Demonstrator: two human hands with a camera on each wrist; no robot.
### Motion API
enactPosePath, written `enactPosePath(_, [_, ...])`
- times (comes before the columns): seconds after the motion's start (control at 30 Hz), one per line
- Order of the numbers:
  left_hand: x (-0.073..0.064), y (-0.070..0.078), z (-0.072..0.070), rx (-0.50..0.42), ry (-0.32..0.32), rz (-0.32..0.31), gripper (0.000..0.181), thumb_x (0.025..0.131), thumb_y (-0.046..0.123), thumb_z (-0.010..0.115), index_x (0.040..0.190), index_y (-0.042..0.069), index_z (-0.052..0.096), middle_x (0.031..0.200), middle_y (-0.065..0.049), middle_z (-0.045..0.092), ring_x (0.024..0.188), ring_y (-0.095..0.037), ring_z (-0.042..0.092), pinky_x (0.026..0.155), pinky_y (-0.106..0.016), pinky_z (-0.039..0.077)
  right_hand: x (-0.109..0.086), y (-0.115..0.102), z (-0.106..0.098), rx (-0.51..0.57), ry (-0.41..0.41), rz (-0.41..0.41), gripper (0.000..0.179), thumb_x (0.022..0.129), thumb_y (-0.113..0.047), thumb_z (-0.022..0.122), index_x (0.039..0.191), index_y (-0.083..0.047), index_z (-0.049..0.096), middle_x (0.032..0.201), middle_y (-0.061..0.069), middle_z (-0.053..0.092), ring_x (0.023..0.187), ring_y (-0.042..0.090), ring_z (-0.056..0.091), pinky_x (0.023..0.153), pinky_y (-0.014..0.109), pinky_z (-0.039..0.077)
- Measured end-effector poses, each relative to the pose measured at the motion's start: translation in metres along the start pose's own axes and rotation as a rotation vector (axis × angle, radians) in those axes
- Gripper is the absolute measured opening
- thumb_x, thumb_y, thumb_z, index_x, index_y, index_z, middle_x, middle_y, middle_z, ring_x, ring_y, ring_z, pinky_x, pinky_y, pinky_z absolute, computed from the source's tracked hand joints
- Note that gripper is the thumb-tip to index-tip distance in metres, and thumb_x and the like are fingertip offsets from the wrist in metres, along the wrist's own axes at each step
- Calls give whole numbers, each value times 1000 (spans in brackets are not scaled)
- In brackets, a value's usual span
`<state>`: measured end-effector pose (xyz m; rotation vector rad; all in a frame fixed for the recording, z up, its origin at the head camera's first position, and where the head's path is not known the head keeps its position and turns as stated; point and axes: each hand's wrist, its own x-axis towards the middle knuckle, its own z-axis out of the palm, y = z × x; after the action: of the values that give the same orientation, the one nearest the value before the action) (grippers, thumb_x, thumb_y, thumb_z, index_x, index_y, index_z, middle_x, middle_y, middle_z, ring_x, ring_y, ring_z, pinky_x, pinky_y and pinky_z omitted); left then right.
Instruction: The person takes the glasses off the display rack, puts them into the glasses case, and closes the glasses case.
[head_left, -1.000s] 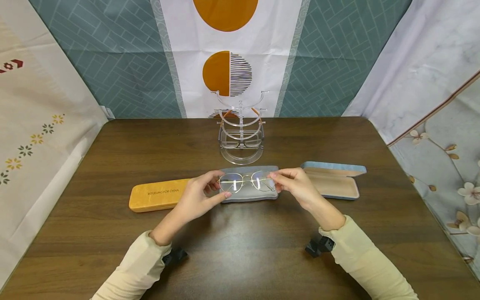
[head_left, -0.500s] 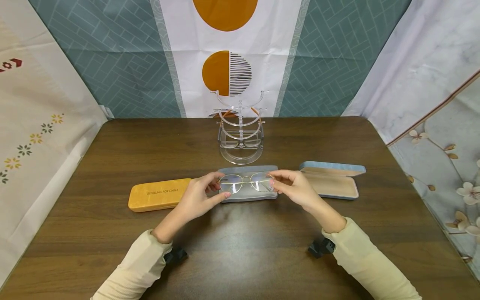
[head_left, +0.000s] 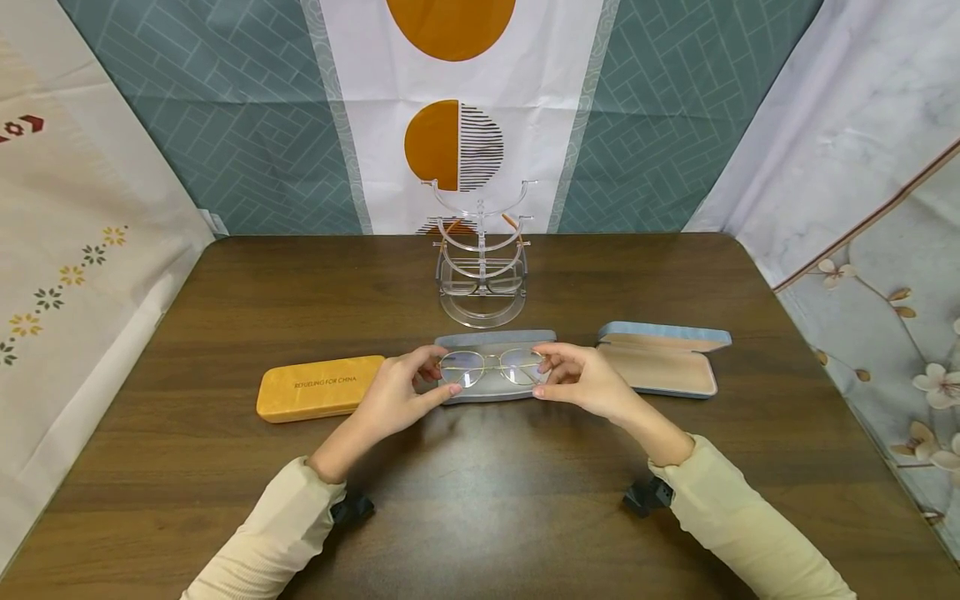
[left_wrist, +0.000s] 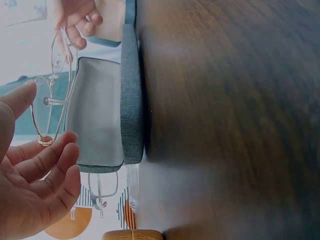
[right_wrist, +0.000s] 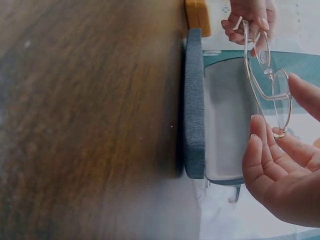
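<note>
A: Where are the glasses just now?

B: Above the grey case, which stands with its lid raised behind them. Both wrist views show a gap between the frame and the front wall of the case.

A: And the hands?

B: Each pinches one end. The left hand has thumb and finger on the frame at the left end of the grey case, and the right hand does the same at the right end.

A: So which step is it?

B: Passing the glasses in or out of the grey case, I'd judge; one moment can't settle which way. Lowering them would call for a level descent with both fingertips kept off the lenses; lifting away would call for an even grip at both hinges.

A: How do they look?

B: Thin gold-coloured rims, rounded clear lenses with a faint bluish sheen, clear nose pads. The arms seem folded behind the lenses, though the wires are so fine that I wouldn't swear to it. I'd expect them to bend easily if squeezed.

A: Anything else nearby?

B: A yellow case left of the grey case, an open blue case to its right, and a clear stand behind it.
</note>
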<state>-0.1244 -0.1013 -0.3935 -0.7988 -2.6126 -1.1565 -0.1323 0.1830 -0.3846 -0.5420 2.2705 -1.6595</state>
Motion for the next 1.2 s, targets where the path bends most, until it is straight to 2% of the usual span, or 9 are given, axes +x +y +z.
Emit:
enactPosePath(0.3, [0, -1, 3, 6, -20, -16, 44, 74, 20, 76, 106, -6, 59, 77, -10, 64, 66, -21, 62, 61, -34, 52, 2, 5, 3, -85, 28, -1, 55, 74, -2, 74, 123, 9, 50, 93, 15, 59, 72, 16, 60, 68, 27, 49])
enactPosePath(0.6, [3, -2, 5, -6, -104, -37, 49, 71, 13, 78, 110, -6, 55, 82, -11, 64, 75, -24, 62, 66, -35, 51, 5, 10, 3, -174, 79, 32, 48, 73, -7, 76, 114, 9, 56, 94, 15, 63, 75, 19, 60, 70, 31, 49])
enactPosePath(0.77, [4, -5, 8, 10, -111, -57, 47, 70, 10, 78, 108, -5, 56, 81, -10, 64, 78, -24, 63, 68, -37, 51, 7, 15, 4, -214, 70, 36, 48, 73, -9, 76, 112, 9, 57, 94, 16, 63, 73, 19, 62, 71, 33, 49])
enactPosePath(1.0, [8, -8, 11, 72, -126, -92, 44, 68, 12, 80, 102, -5, 58, 81, -9, 65, 76, -22, 63, 69, -35, 51, 9, 16, 5, -312, 61, 20, 42, 71, -11, 77, 106, 5, 60, 87, 10, 63, 66, 13, 59, 61, 27, 46])
enactPosePath(1.2, [13, -9, 12, 116, -164, -122, 40, 68, 16, 80, 97, -3, 60, 79, -8, 65, 72, -19, 62, 65, -31, 50, 13, 19, 4, -352, 75, 56, 40, 69, -11, 79, 103, 3, 63, 83, 8, 59, 63, 13, 53, 54, 24, 42])
